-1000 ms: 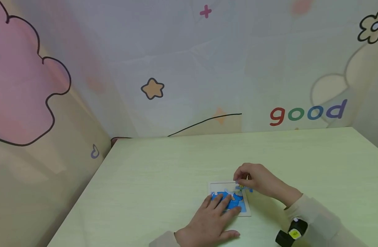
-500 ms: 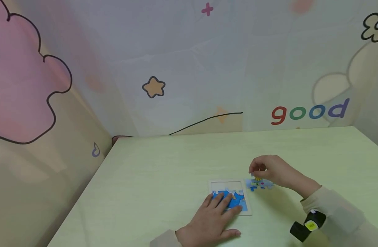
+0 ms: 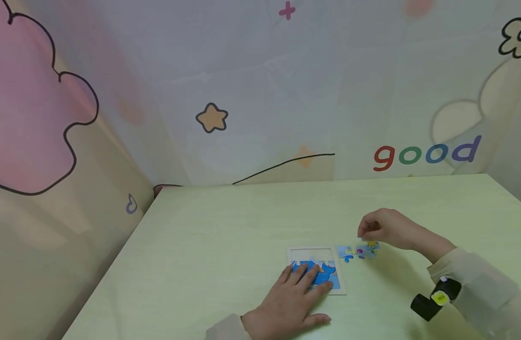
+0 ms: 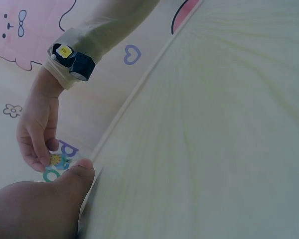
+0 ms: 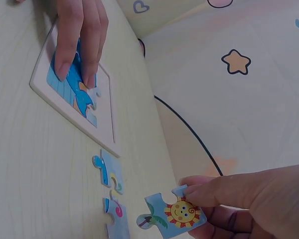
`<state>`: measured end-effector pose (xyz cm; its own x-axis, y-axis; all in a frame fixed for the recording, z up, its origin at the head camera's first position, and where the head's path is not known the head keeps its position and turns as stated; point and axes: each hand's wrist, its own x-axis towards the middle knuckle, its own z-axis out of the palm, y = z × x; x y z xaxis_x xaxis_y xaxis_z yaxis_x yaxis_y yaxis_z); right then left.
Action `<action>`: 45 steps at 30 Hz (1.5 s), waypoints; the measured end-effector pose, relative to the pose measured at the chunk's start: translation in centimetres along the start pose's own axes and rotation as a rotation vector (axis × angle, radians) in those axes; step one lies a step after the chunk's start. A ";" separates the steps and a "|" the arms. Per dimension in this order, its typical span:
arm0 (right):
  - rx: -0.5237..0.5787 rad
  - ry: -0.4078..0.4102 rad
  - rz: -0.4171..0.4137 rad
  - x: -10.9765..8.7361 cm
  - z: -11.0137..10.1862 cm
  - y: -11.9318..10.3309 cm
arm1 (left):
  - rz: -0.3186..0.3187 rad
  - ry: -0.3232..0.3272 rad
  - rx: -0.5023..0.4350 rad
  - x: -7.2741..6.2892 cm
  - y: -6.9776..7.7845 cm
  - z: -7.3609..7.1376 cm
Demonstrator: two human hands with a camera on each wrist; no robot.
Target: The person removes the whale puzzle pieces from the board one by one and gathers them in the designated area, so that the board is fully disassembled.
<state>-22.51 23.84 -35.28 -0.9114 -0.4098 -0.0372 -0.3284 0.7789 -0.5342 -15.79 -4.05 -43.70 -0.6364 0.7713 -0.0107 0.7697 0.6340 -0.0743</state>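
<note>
We see the sun piece (image 5: 183, 213), low in the right wrist view, pinched in the right hand (image 5: 249, 201); a slack grip could drop it on loose pieces (image 5: 112, 172). The left hand (image 3: 287, 300), spread on the framed puzzle (image 3: 311, 253), could skew it by pushing.

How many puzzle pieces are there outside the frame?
3. The sun piece is in the right hand; one blue piece lies on the table just right of the frame; the swirl piece lies farther right. Another may be hidden.
</note>
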 end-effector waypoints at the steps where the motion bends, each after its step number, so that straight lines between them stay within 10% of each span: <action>1: -0.005 -0.002 0.002 0.0 0.0 0.2 | 0.001 -0.001 -0.005 0.0 0.0 0.0; 20: -0.005 -0.063 0.068 -0.3 0.2 3.4 | 0.006 0.027 0.005 -0.2 -0.1 -0.1; 45: 0.012 0.055 0.113 -0.4 2.5 5.6 | 0.010 0.005 0.000 -0.2 -0.1 0.0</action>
<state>-23.32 27.17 -40.39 -0.9548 -0.2926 -0.0518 -0.2199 0.8129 -0.5393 -15.69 -4.26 -43.65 -0.6284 0.7779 -0.0062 0.7761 0.6263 -0.0738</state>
